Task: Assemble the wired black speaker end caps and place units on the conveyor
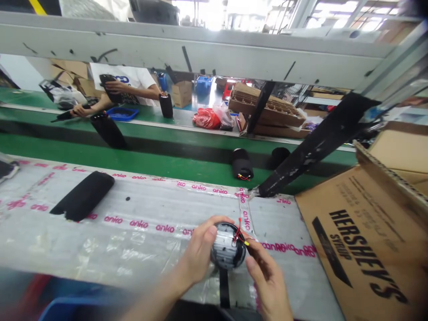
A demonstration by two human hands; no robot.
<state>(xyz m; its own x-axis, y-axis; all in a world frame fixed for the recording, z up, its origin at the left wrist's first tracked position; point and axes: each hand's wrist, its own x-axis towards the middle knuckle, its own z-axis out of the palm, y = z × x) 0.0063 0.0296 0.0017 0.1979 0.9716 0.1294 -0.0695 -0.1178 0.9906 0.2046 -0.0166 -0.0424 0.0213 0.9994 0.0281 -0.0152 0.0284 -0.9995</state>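
1. The left hand [197, 254] is closed around a short round tube [228, 252]. The tube is held low in the middle of the frame, just above the worktop [100, 254], with its grey and black end facing up.
2. The right hand [269, 283] is partly open. Its fingers [256, 256] are right by the thin red wires [238, 232] that stick out of the tube. I cannot tell if they have hold of a wire. A small yellow tip [246, 243] shows at the end of one wire.
3. The tube looks stiff and a bit heavy, so the best place to hold it seems to be around its side, with the whole hand. The wires look thin and bendy, and a hard pull could hurt them.
4. There is one tube in the hands and one long black tube [83, 196] lying on the worktop. Two more tubes [242, 164] sit on the green belt [140, 151], and two more [166, 105] stand further off at the upper left.
5. There is one cardboard box [354, 249] at the right, with big black words on it. One blue tray [122, 113] is at the upper left, near a co-worker's two hands [115, 87].
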